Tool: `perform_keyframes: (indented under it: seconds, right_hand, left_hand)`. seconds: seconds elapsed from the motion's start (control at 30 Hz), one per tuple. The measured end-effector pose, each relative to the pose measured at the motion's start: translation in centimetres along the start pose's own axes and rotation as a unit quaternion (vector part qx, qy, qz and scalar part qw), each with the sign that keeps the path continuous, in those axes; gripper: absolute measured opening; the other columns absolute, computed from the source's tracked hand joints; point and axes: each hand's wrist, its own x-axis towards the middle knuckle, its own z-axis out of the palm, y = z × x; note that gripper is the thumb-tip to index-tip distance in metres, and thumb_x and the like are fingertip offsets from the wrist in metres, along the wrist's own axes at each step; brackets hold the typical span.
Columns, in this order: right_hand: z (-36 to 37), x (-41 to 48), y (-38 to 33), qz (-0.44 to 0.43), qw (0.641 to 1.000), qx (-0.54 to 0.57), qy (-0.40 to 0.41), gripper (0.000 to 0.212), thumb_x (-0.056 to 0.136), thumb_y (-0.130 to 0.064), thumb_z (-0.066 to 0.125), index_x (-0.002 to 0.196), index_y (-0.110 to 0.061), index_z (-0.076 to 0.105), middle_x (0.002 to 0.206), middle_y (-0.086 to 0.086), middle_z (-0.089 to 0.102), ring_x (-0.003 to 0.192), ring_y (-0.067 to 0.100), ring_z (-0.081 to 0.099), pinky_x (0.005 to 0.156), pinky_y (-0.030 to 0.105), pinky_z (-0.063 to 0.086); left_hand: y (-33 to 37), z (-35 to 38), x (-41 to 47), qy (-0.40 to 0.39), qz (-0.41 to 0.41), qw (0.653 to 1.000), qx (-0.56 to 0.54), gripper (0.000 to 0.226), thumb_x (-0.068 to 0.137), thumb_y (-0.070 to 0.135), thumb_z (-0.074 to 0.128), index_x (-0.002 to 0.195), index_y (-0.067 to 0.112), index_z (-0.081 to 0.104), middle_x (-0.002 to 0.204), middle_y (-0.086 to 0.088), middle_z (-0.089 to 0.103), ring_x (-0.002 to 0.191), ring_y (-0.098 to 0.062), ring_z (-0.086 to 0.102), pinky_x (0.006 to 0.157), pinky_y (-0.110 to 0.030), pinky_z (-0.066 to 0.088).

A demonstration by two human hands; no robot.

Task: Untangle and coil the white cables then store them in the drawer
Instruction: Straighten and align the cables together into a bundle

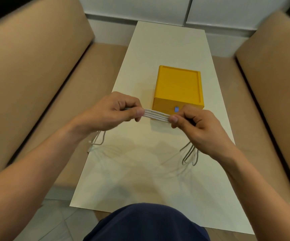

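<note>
Several strands of white cable (156, 116) are stretched flat and side by side between my two hands, above the white table (158, 49). My left hand (116, 110) pinches the bundle at its left end, thumb on top. My right hand (196, 126) pinches its right end. Loose loops hang below each hand, blurred on the left side. Just behind the cable stands a yellow drawer box (179, 86), its drawer closed, with a small blue tab (176, 109) on the front.
The narrow white table runs away from me between two tan sofa cushions (36, 66), one on either side. A white wall panel (140, 9) closes the far end. My dark blue clothing (149, 223) shows at the bottom edge.
</note>
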Motion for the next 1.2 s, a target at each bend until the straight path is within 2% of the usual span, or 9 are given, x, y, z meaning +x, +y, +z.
perform_keyframes:
  seconds: [0.17, 0.37, 0.5, 0.6, 0.67, 0.83, 0.97, 1.1, 1.2]
  right_hand:
    - [-1.0, 0.1, -0.2, -0.002, 0.999, -0.01, -0.042, 0.025, 0.094, -0.042, 0.064, 0.078, -0.024, 0.071, 0.07, -0.006, 0.058, 0.061, 0.009, 0.046, 0.056, 0.026, 0.034]
    - [-1.8, -0.6, 0.1, 0.06, 0.979, 0.062, -0.183, 0.023, 0.096, -0.044, 0.059, 0.093, -0.027, 0.074, 0.064, -0.012, 0.055, 0.059, 0.008, 0.045, 0.059, 0.027, 0.039]
    - [-1.3, -0.5, 0.3, 0.067, 0.987, 0.024, -0.145, 0.019, 0.101, -0.033, 0.06, 0.091, -0.028, 0.075, 0.066, -0.007, 0.06, 0.06, 0.01, 0.05, 0.06, 0.03, 0.041]
    - [-0.6, -0.8, 0.1, 0.066, 0.987, -0.009, -0.144, 0.02, 0.103, -0.033, 0.058, 0.098, -0.026, 0.076, 0.074, 0.0, 0.062, 0.066, 0.02, 0.052, 0.059, 0.032, 0.038]
    - [-0.1, -1.0, 0.1, 0.068, 0.988, -0.021, -0.138, 0.019, 0.103, -0.033, 0.057, 0.097, -0.027, 0.074, 0.071, -0.002, 0.059, 0.061, 0.012, 0.048, 0.057, 0.029, 0.036]
    - [0.4, -0.7, -0.3, 0.074, 0.991, -0.025, -0.108, 0.019, 0.103, -0.031, 0.058, 0.093, -0.026, 0.073, 0.072, 0.006, 0.06, 0.057, 0.008, 0.042, 0.053, 0.025, 0.031]
    - [0.3, -0.6, -0.7, 0.06, 0.992, -0.039, -0.108, 0.019, 0.102, -0.03, 0.061, 0.084, -0.029, 0.068, 0.064, -0.004, 0.055, 0.055, 0.007, 0.042, 0.052, 0.025, 0.031]
    - [0.0, -1.0, -0.5, 0.055, 0.993, -0.029, -0.1, 0.018, 0.099, -0.032, 0.066, 0.083, -0.025, 0.072, 0.065, -0.003, 0.059, 0.055, 0.006, 0.046, 0.053, 0.022, 0.035]
    - [-0.4, -1.2, -0.3, 0.104, 0.988, 0.06, -0.098, 0.007, 0.091, -0.028, 0.076, 0.096, -0.023, 0.078, 0.077, -0.006, 0.072, 0.065, 0.009, 0.067, 0.062, 0.026, 0.053]
  left_hand:
    - [-0.4, -0.1, -0.3, -0.035, -0.004, 0.999, 0.006, 0.037, 0.089, 0.048, 0.055, 0.075, 0.016, 0.066, 0.053, 0.015, 0.043, 0.052, -0.005, 0.037, 0.054, -0.014, 0.03]
    - [-0.8, -1.1, -0.7, -0.064, -0.029, 0.998, 0.007, 0.033, 0.091, 0.05, 0.054, 0.074, 0.024, 0.065, 0.056, 0.012, 0.038, 0.056, -0.011, 0.03, 0.057, -0.035, 0.025]
    - [-0.9, -1.3, -1.0, -0.142, -0.075, 0.984, 0.078, 0.034, 0.101, 0.051, 0.05, 0.081, 0.027, 0.065, 0.059, 0.009, 0.045, 0.06, -0.016, 0.036, 0.057, -0.036, 0.031]
    - [-0.8, -1.8, -1.0, -0.189, -0.101, 0.964, 0.157, 0.034, 0.104, 0.051, 0.041, 0.089, 0.03, 0.064, 0.067, 0.011, 0.058, 0.061, -0.009, 0.043, 0.059, -0.023, 0.036]
    - [-0.4, -2.3, -1.2, -0.207, -0.107, 0.958, 0.167, 0.03, 0.104, 0.046, 0.042, 0.092, 0.03, 0.064, 0.074, 0.011, 0.064, 0.062, -0.008, 0.05, 0.061, -0.019, 0.039]
    - [0.0, -0.6, -0.5, -0.167, -0.142, 0.956, 0.194, 0.034, 0.099, 0.058, 0.045, 0.103, 0.032, 0.067, 0.085, 0.022, 0.07, 0.082, 0.002, 0.064, 0.069, -0.017, 0.044]
    - [0.6, 2.8, 1.1, -0.118, -0.055, 0.978, 0.165, 0.041, 0.098, 0.065, 0.046, 0.117, 0.033, 0.062, 0.101, 0.016, 0.071, 0.094, -0.003, 0.065, 0.079, -0.028, 0.051]
    - [1.2, 3.7, 1.6, -0.138, -0.058, 0.985, 0.089, 0.03, 0.105, 0.041, 0.053, 0.091, 0.02, 0.068, 0.065, 0.011, 0.063, 0.061, -0.006, 0.058, 0.06, -0.02, 0.048]
    - [1.5, 3.3, 1.5, -0.143, -0.042, 0.984, 0.092, 0.031, 0.105, 0.035, 0.054, 0.084, 0.017, 0.067, 0.058, 0.012, 0.049, 0.055, -0.006, 0.044, 0.055, -0.02, 0.039]
